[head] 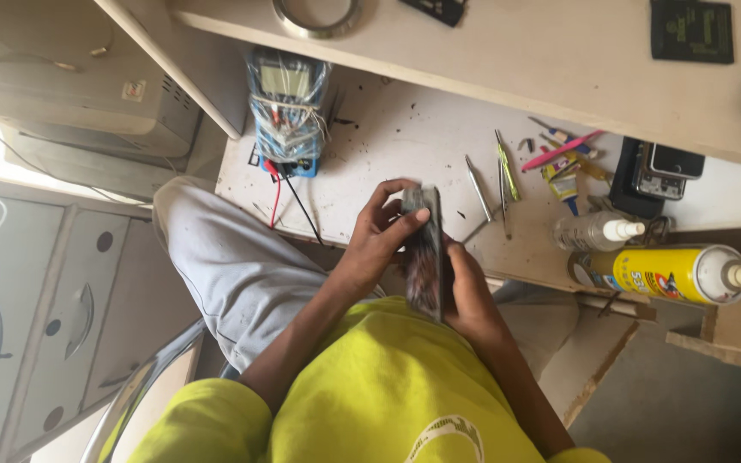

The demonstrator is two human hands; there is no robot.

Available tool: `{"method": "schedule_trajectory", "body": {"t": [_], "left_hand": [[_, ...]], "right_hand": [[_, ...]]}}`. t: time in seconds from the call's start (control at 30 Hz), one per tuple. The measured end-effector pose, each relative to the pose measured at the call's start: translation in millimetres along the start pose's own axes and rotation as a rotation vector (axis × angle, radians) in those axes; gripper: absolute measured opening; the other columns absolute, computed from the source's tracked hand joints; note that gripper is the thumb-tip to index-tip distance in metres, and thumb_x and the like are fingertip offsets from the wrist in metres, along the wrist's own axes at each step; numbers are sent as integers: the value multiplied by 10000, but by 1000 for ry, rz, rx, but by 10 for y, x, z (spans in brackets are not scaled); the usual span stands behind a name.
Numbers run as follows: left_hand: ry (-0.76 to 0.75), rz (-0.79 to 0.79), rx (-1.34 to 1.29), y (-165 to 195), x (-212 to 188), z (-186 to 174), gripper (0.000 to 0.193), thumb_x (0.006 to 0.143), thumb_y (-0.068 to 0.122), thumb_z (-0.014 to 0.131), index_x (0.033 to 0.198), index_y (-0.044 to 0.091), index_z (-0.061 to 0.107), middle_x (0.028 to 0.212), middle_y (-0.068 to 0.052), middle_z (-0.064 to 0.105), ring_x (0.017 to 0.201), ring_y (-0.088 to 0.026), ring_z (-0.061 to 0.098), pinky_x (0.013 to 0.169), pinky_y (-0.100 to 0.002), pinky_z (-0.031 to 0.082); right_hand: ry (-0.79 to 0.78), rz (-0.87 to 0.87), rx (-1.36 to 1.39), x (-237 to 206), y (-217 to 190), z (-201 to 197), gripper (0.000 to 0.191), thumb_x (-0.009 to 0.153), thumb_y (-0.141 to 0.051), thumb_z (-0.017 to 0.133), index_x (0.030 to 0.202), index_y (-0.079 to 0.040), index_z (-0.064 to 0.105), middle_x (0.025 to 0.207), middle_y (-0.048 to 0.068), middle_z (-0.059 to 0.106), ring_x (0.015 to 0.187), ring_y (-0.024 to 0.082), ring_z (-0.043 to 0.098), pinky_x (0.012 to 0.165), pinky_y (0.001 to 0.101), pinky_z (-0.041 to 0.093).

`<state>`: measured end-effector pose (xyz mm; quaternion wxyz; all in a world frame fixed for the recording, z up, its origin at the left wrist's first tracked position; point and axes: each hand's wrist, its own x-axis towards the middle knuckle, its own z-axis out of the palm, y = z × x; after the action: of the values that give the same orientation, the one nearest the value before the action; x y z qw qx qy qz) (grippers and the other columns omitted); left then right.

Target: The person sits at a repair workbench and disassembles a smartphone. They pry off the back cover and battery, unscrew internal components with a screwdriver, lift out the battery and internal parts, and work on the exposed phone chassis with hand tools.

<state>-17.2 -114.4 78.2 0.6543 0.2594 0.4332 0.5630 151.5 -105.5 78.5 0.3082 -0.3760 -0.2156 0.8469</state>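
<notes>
A thin, flat, dark rectangular slab, seemingly a phone or its panel (pixel 426 253), stands on edge between the two hands, so that mostly its narrow side shows. Its surface looks dark grey with a blurred, reddish-brown mottling lower down. Its upper end lies under the fingertips of the left hand (pixel 379 236), while its lower part rests against the palm of the right hand (pixel 471 296).

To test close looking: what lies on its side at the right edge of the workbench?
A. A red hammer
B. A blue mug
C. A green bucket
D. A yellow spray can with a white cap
D: the yellow spray can lies on its side by a small clear bottle.
</notes>
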Motion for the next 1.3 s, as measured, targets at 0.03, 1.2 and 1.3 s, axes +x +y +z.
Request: {"method": "schedule_trajectory", "body": {"t": [0.03, 1.2, 1.3], "left_hand": [[32, -10, -44, 28, 21, 13, 526, 957, 254, 731, 1355, 46, 457, 1073, -81, 611, 869, -117, 638, 643, -282, 570], [498, 351, 332, -335, 342, -108, 457, 1137, 377, 327, 901, 14, 472, 728, -28, 409, 697, -136, 359, 658, -332, 399], [491, 426, 422, -341, 350, -101, 454, 1155, 358, 325, 884, 14, 440, 723, -47, 363, 703, -148, 335, 652, -347, 378]], "right_hand": [[21, -9, -59, -3, -25, 36, 478, 1055, -353, 413, 1282, 23, 604, 1056, 155, 725, 887, 215, 707, 761, 348, 558], [125, -500, -1176, -209, 8, 342, 132, 910, -17, 619, 1027, 43, 608, 603, 66, 520, 540, 35, 423, 467, 264, 389], [172, -497, -1199, -194, 17, 357, 154, 843, -18, 674, 962, 41, 596, 600, 74, 540, 533, 38, 441, 468, 263, 404]]}}
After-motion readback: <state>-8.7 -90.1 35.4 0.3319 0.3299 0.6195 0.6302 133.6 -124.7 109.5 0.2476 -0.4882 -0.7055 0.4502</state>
